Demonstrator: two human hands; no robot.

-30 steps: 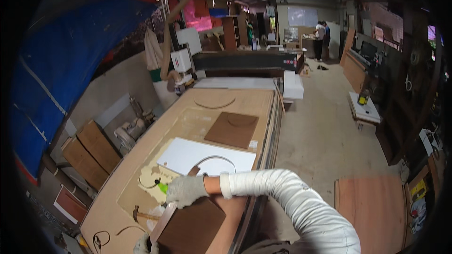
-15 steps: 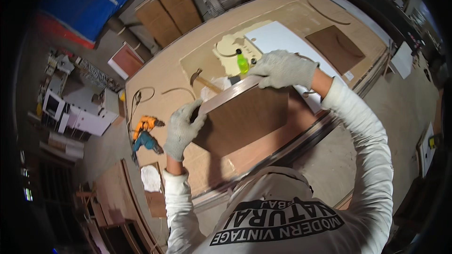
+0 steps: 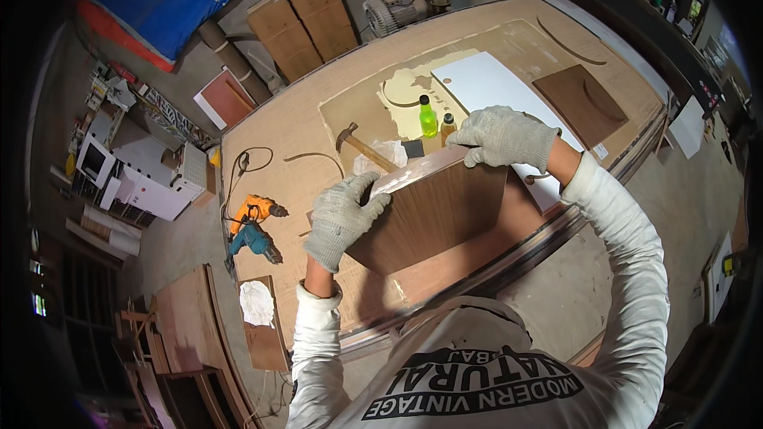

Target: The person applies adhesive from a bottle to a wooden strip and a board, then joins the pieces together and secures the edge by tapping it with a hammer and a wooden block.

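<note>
A dark brown wood-grain board (image 3: 433, 210) stands on edge, tilted, at the near side of the workbench, its pale narrow edge (image 3: 417, 172) facing up. My gloved left hand (image 3: 343, 218) closes on the left end of that edge, thumb on the near face. At the other end my gloved right hand (image 3: 510, 139) grips the corner, fingers over the top and thumb in front. Just beyond the board lie a hammer (image 3: 369, 148) with a wooden handle, a small dark block (image 3: 412, 148) and a white crumpled sheet (image 3: 389, 151). The board hides its lower far side.
A green bottle (image 3: 428, 119) and a small amber bottle (image 3: 448, 126) stand past the board. Behind my right hand lies a white panel (image 3: 497, 87), with a brown board (image 3: 580, 105) farther right. An orange drill (image 3: 256, 211) and a teal drill (image 3: 254, 240) rest at left with a cable.
My left hand has moved right, farther onto the board's upper edge, and its fingers have closed there. My right hand keeps its grip. The whole view has shifted slightly.
</note>
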